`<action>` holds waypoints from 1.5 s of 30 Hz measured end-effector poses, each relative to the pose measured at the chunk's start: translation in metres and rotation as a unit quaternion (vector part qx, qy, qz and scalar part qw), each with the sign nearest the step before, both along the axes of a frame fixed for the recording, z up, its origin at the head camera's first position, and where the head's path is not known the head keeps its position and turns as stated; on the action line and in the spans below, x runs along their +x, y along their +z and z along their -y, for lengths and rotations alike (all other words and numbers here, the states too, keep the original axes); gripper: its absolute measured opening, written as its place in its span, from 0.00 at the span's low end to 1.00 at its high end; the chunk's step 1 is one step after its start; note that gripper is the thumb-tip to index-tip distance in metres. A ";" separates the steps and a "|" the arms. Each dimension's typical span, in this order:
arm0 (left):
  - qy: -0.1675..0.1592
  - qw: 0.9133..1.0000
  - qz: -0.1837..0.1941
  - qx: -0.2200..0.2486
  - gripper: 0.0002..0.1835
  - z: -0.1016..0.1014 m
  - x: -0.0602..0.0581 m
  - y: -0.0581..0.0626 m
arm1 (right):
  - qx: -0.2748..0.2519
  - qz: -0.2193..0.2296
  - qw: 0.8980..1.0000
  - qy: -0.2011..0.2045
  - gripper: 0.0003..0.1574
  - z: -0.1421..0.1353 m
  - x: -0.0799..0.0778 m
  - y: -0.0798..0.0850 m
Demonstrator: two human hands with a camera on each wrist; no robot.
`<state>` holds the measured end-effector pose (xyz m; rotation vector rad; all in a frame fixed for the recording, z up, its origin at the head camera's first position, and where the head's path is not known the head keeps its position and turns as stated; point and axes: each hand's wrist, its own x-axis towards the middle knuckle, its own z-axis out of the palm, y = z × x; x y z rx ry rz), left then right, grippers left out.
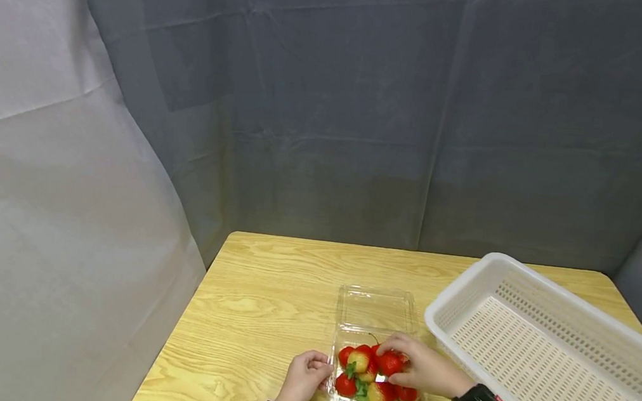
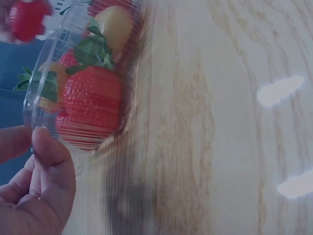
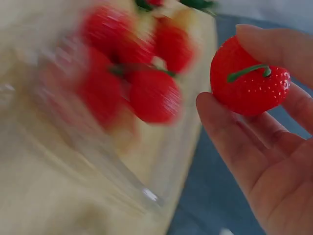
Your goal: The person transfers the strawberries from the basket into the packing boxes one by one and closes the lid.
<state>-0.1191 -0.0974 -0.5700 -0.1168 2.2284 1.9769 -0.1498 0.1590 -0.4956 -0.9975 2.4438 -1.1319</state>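
A clear plastic box [image 1: 335, 348] stands on the table with its lid [image 1: 377, 310] folded back behind it. Red and yellowish strawberries [image 2: 93, 95] with green leaves fill much of the box. My left hand [image 1: 305, 376] is at the box's left side; in the left wrist view its thumb and a finger pinch the rim. My right hand [image 1: 427, 368] holds a red strawberry [image 3: 244, 95] between thumb and fingers, over the right part of the box. A thin green stem shows across that strawberry. In the right wrist view the other fruit is blurred.
A large white perforated basket [image 1: 542, 353] stands at the right, close beside my right forearm. The wooden table [image 1: 248, 309] stretches to the left and behind the box. Grey cloth [image 1: 333, 131] hangs behind the table and along its left side.
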 end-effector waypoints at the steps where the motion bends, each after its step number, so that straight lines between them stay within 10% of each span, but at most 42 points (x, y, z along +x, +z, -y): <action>1: 0.000 1.000 -0.001 0.001 0.10 0.000 0.000 0.000 | 0.019 0.006 1.000 0.006 0.20 0.003 0.001 -0.004; 13: 0.005 1.000 0.003 0.006 0.08 -0.001 0.000 -0.002 | 0.121 -0.041 0.990 0.055 0.21 0.024 0.009 -0.031; 19: 0.002 1.000 0.002 0.006 0.09 0.000 0.000 -0.001 | 0.133 -0.044 0.987 0.078 0.21 0.027 0.001 -0.019; 32: 0.005 1.000 -0.002 0.003 0.10 0.002 0.001 0.000 | 0.124 -0.066 0.990 -0.009 0.23 0.030 -0.110 0.056; 37: 0.005 1.000 0.001 -0.001 0.09 0.001 0.000 -0.001 | 0.154 -0.021 0.986 -0.054 0.26 0.025 -0.152 0.025; 41: 0.007 1.000 0.005 0.000 0.09 -0.001 -0.001 -0.002 | 0.174 0.021 0.978 -0.116 0.36 0.005 -0.213 -0.080; 43: 0.007 1.000 0.005 0.001 0.10 -0.001 -0.001 -0.001 | 0.178 0.062 0.970 -0.156 0.42 0.001 -0.224 -0.111; 45: 0.006 1.000 0.004 0.005 0.10 -0.002 0.000 0.004 | 0.181 0.098 0.959 -0.196 0.43 0.007 -0.209 -0.101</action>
